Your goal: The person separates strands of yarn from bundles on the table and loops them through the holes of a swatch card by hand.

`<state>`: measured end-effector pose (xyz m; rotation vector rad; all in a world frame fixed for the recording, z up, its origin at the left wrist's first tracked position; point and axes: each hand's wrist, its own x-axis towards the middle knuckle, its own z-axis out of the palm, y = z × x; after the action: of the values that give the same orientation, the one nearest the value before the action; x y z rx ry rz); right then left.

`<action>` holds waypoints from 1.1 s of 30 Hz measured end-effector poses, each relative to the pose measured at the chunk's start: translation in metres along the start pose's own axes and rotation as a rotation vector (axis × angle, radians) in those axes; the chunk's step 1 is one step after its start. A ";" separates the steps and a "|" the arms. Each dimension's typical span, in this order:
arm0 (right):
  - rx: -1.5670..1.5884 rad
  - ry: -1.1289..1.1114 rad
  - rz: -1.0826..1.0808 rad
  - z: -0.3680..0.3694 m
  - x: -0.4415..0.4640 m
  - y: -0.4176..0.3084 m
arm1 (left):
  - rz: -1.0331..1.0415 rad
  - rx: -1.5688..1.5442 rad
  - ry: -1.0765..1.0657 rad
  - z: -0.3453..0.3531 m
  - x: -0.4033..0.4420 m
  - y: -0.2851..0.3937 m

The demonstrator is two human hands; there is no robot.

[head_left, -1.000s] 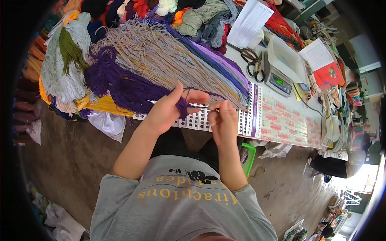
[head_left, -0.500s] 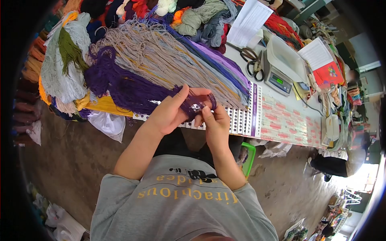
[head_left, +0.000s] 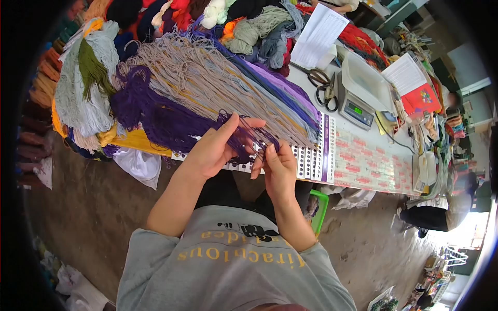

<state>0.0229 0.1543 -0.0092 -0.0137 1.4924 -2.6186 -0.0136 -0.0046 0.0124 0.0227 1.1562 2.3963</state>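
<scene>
A thick bundle of dark purple yarn [head_left: 171, 116] lies across the left part of the table, and its right end runs into my hands. My left hand [head_left: 210, 150] holds this end between the raised thumb and the fingers. Close by on the right, my right hand [head_left: 280, 168] pinches purple strands between thumb and fingertips. Loose purple loops spread between the two hands. Behind them, long beige, grey and yellow strands [head_left: 207, 72] reach a white card with punched holes [head_left: 308, 160].
Black-handled scissors [head_left: 327, 93] lie beside a digital scale [head_left: 357, 110] bearing a white tray. Coloured skeins [head_left: 259, 26] are heaped at the back. A green basket [head_left: 320, 207] stands below the table edge. Another person [head_left: 430, 215] is at the far right.
My right hand has shifted left, towards my left hand. The purple strands, earlier drawn thin between the hands, now spread in loose loops. The view has tilted slightly.
</scene>
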 end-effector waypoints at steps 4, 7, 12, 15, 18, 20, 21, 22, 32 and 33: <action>-0.016 0.003 -0.002 0.000 -0.001 0.000 | 0.006 -0.010 -0.005 0.005 -0.001 0.000; -0.014 0.042 0.021 0.005 -0.001 -0.004 | 0.028 0.014 -0.078 0.001 -0.002 0.004; -0.001 0.054 0.075 0.002 -0.002 -0.007 | 0.054 0.088 0.043 0.006 -0.002 0.000; -0.041 0.100 0.062 0.004 -0.002 -0.004 | 0.045 0.112 0.113 0.009 -0.002 0.001; -0.076 0.126 0.055 0.005 -0.001 -0.005 | 0.045 0.068 0.061 0.006 -0.002 0.002; -0.090 0.122 0.055 0.005 -0.001 -0.003 | 0.048 0.060 0.057 0.004 -0.002 0.002; -0.092 0.113 0.047 0.005 -0.001 -0.003 | 0.047 0.052 0.050 0.004 -0.002 0.002; -0.094 0.106 0.039 0.005 -0.001 -0.002 | 0.047 0.052 0.050 0.005 -0.002 0.002; -0.132 0.111 0.019 0.006 -0.002 0.000 | 0.065 -0.035 -0.008 0.000 0.001 -0.001; -0.134 0.097 0.006 0.006 -0.002 0.000 | 0.064 -0.077 -0.052 0.000 0.002 -0.001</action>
<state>0.0254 0.1493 -0.0058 0.1065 1.6939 -2.5431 -0.0149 -0.0033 0.0107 0.0978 1.0544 2.4789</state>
